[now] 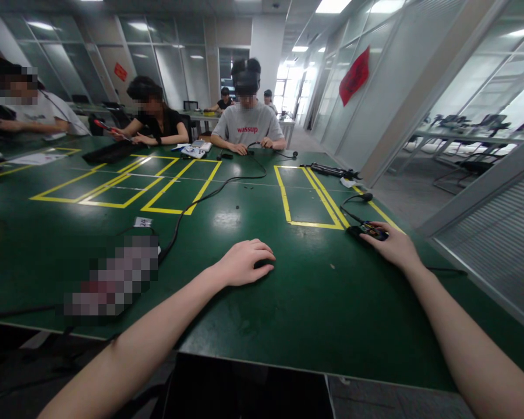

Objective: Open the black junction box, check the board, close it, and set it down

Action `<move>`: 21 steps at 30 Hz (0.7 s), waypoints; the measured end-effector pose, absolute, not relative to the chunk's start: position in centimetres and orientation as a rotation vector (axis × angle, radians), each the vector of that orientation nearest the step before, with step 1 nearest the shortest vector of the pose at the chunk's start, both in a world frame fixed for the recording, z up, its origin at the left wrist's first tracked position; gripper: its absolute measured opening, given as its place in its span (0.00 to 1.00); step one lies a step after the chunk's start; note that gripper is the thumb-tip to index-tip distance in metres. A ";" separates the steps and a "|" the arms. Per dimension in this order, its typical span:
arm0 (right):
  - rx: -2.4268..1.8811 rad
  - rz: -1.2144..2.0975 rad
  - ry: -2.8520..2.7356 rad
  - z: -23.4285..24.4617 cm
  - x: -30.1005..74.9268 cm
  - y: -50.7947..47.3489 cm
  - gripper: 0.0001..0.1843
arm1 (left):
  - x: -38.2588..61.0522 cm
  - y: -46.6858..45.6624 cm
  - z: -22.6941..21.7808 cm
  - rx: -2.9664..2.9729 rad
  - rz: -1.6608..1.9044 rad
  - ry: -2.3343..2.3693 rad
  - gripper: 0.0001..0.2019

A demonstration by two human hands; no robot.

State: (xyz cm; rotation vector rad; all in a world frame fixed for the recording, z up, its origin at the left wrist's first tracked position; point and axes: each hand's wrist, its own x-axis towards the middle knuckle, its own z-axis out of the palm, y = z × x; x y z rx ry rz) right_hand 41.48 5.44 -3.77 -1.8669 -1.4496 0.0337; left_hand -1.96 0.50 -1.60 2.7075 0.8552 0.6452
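Observation:
My left hand (247,263) rests on the green table (301,314), fingers slightly curved and the thumb apart from them, with nothing visible in it. Over on the right, my right hand (395,245) grips the near end of a small black device with exposed electronics (372,231). That device lies on the table by the right-hand yellow tape lines. From its far side a short black cable (346,208) curves up to a round black end piece (367,197). My fingers cover part of the device.
A pixelated object (117,276) lies at the left, joined to a long black cable (220,187) that crosses the table. Yellow tape rectangles (312,224) mark the surface. A folded black tripod-like object (332,170) lies at the far right. Across the table sits a person in a grey shirt (248,125), with others leftward.

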 end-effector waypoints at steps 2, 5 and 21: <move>-1.961 0.072 -1.486 -3.4 40.5 5.3 0.24 | -1.9 0.5 -1.6 2.707 0.645 0.856 0.09; -1.949 0.127 -1.587 -3.1 38.6 4.9 0.26 | -1.9 0.6 -1.6 2.706 0.649 0.853 0.09; -0.727 0.708 -2.407 -2.8 20.6 -2.7 0.20 | -1.5 -0.2 -0.7 2.749 0.721 0.723 0.22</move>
